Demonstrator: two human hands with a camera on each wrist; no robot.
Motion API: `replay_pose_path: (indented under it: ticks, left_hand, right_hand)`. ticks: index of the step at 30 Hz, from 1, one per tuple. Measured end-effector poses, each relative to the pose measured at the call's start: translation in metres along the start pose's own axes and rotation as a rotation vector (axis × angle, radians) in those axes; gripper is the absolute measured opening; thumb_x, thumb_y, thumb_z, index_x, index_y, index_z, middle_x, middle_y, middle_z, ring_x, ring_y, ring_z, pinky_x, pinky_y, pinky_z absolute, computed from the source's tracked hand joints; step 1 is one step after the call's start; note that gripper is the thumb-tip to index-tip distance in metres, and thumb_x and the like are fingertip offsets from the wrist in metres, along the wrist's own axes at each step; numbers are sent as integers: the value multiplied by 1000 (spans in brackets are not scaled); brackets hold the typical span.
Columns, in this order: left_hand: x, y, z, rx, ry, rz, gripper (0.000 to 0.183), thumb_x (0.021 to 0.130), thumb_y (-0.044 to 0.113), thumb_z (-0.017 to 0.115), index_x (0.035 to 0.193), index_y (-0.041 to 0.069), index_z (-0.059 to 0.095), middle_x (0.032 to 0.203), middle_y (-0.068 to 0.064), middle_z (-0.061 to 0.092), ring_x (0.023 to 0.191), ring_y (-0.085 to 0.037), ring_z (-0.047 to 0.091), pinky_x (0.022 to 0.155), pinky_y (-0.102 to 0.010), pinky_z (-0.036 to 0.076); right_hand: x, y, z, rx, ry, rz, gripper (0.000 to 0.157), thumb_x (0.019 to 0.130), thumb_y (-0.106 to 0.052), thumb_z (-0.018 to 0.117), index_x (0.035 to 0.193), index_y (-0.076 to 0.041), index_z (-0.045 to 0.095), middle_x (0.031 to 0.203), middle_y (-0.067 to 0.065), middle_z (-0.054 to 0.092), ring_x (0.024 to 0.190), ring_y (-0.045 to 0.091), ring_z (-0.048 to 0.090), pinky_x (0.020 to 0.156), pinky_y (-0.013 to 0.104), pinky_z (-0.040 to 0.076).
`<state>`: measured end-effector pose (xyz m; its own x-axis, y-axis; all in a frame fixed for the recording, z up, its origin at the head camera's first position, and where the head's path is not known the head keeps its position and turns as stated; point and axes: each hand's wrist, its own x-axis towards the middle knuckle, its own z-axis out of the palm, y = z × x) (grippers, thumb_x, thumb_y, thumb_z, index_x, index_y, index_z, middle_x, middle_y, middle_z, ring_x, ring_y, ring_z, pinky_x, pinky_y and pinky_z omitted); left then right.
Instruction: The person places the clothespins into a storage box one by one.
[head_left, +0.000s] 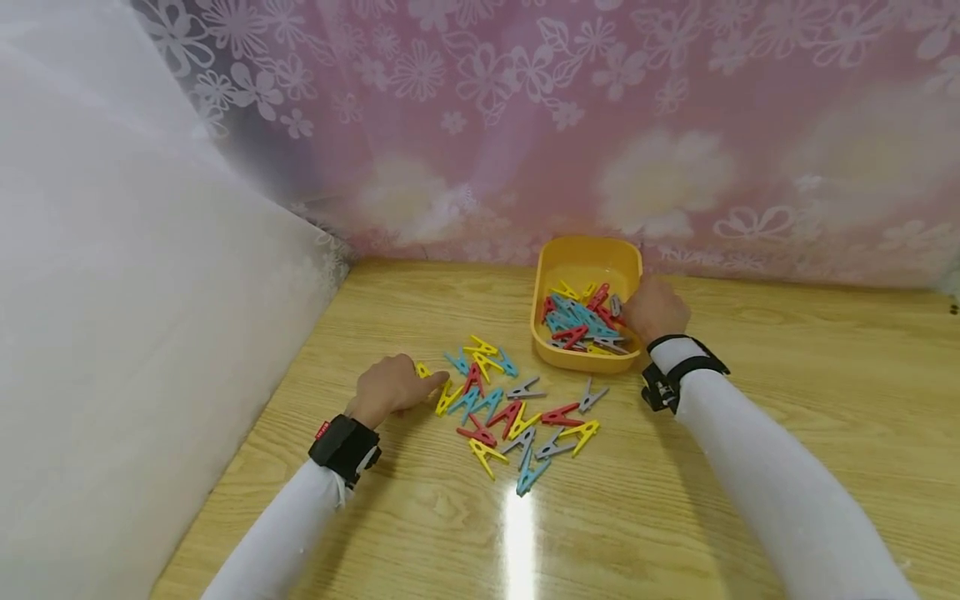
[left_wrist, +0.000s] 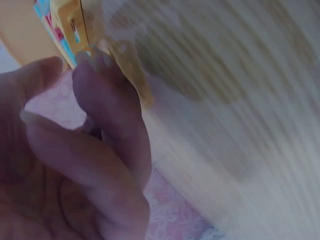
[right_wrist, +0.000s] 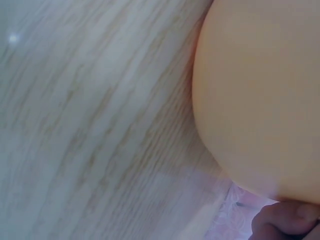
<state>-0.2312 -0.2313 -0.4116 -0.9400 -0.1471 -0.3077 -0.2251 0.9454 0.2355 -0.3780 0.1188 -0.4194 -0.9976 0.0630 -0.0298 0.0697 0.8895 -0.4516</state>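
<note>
My left hand (head_left: pixel 393 385) is low over the table, left of a loose spread of clothespins. Its fingers are bent with the thumb apart, and a fingertip is at a yellow clothespin (left_wrist: pixel 130 70). Another yellow clothespin (head_left: pixel 447 398) lies just past the thumb. At the right side of a yellow plastic bin (head_left: pixel 587 360), my right hand (head_left: pixel 656 310) grips the rim; its fingertips are mostly hidden. Blue, red, grey and yellow clothespins (head_left: pixel 573 317) are heaped inside the bin. Beside the wall of the bin, part of the right hand (right_wrist: pixel 282 220) shows in the right wrist view.
Several loose clothespins, among them a red one (head_left: pixel 558 414) and a blue one (head_left: pixel 531 477), lie on the wooden table (head_left: pixel 787 400) in front of the bin. A pink flowered curtain (head_left: pixel 525 150) hangs behind. White sheeting (head_left: pixel 150 292) borders the left side.
</note>
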Motion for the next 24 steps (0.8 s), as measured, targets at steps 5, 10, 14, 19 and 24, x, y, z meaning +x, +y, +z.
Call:
replay_pose_path:
  ticks: [5, 10, 14, 19, 24]
  left_hand:
    - [-1, 1, 3, 2, -4, -34, 62, 86, 61, 53, 49, 12, 50, 45, 0, 42, 41, -16, 43, 39, -28, 24]
    - [0, 2, 8, -9, 32, -47, 53, 85, 55, 56, 55, 12, 48, 52, 0, 41, 44, -16, 42, 40, -29, 26]
    - [-1, 2, 9, 5, 58, -51, 51, 83, 55, 58, 58, 12, 47, 55, 0, 40, 46, -16, 42, 41, -29, 26]
    - [-1, 2, 5, 28, 88, -49, 52, 82, 56, 59, 56, 13, 46, 54, 1, 38, 46, -16, 38, 42, -29, 24]
    - [1, 14, -9, 13, 163, 24, 53, 84, 55, 56, 54, 15, 42, 51, 1, 33, 45, -16, 32, 43, -31, 19]
  right_hand:
    - [-1, 0, 2, -27, 11, -3, 29, 92, -15, 58, 109, 6, 50, 94, 23, 60, 84, 39, 61, 74, 55, 50]
    - [1, -1, 1, -40, 9, 1, 31, 91, -15, 58, 110, 8, 49, 96, 25, 60, 85, 40, 62, 75, 55, 50]
    - [1, 0, 1, -27, 7, 10, 31, 90, -14, 59, 110, 7, 50, 98, 25, 60, 87, 40, 61, 77, 56, 48]
    - [0, 0, 2, -23, 10, 15, 29, 91, -16, 60, 108, 7, 51, 97, 24, 60, 86, 39, 62, 77, 56, 49]
    - [-2, -1, 1, -19, 24, 5, 28, 93, -17, 59, 106, 7, 51, 94, 22, 61, 83, 38, 62, 76, 56, 50]
